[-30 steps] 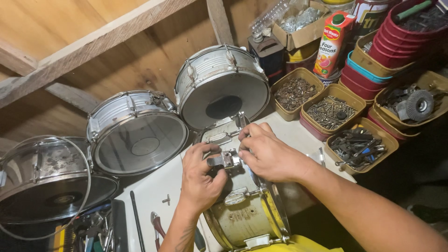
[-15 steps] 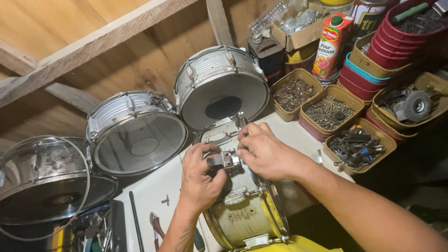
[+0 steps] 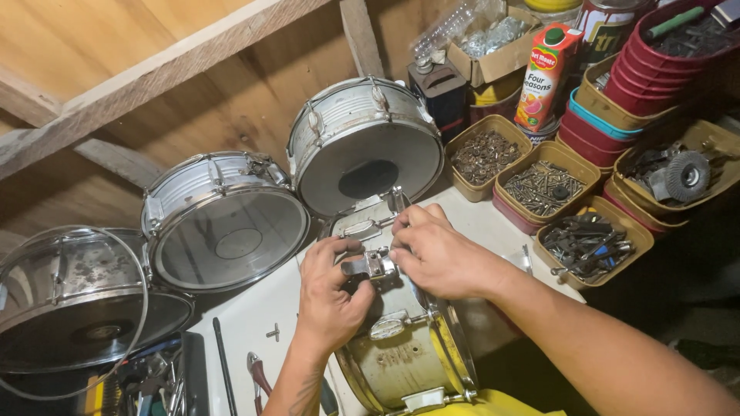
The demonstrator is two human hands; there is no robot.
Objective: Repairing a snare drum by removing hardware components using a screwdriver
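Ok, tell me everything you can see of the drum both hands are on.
The drum is a pale cream snare with a worn, scuffed shell, chrome rims and silver metal lugs. It lies on its side on the white bench, one end toward the camera. The left hand pinches a small metal fitting against the shell, and the right hand rests over the top beside it.

I am looking at a workshop, a small drum repair bench. Around the white bench (image 3: 247, 320) stand three snare drums (image 3: 223, 219) against a bare timber wall (image 3: 139, 54). Right of the bench sit tubs of screws (image 3: 543, 185) and bolts (image 3: 482, 154). At the bench's near left edge lie pliers (image 3: 258, 377) and other hand tools (image 3: 154, 385).
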